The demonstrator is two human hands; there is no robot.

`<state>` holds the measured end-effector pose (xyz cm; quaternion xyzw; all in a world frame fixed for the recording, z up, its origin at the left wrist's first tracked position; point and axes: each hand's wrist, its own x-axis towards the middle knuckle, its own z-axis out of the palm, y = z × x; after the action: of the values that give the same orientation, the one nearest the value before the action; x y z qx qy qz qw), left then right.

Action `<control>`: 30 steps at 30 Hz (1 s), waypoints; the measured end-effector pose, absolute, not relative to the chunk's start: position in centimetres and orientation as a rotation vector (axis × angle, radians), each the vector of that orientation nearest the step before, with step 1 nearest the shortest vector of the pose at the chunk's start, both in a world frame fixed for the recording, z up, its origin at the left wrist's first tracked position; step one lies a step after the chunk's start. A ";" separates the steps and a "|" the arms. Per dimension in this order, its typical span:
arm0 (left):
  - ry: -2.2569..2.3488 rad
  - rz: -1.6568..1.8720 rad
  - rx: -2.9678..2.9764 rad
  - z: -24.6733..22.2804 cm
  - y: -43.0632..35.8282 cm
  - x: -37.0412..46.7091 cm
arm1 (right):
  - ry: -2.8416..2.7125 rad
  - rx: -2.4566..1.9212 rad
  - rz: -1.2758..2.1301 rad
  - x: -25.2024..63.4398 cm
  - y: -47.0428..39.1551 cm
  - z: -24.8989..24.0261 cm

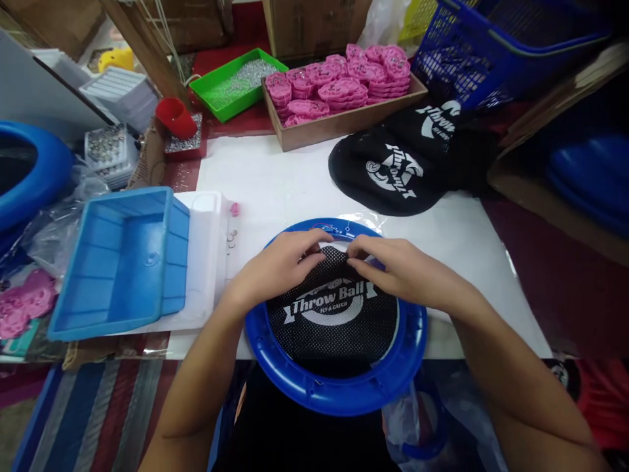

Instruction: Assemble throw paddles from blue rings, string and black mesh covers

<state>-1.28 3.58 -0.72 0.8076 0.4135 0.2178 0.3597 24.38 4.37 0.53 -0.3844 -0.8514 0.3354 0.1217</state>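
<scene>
Blue ring [337,396] overhangs the near table edge [543,357], white sheet [472,242] spreading rightward.

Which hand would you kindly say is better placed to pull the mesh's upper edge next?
Probably the right hand: its fingertips appear to pinch the upper edge of the black mesh, while the left hand shows a wider gap between thumb and finger.

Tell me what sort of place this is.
Most likely a small assembly workshop: printed black mesh sits inside a blue ring, similar printed pieces lie on the table, and a box holds stacked pink pieces.
</scene>
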 end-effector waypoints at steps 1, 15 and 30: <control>1.070 0.610 2.054 -0.9 3.8 -1.3 | -2.469 -1.132 0.993 24.4 4.6 0.3; 1.338 0.746 2.182 -2.4 4.3 -0.5 | -2.276 -1.186 0.762 24.0 5.3 -1.9; 1.402 0.654 2.424 -3.4 4.0 0.0 | -2.254 -1.311 0.553 23.6 5.4 -2.9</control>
<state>0.04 4.00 -3.36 0.8355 0.4832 0.2253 0.1329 23.63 5.37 -2.94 -0.4781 -0.8217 0.2016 0.2357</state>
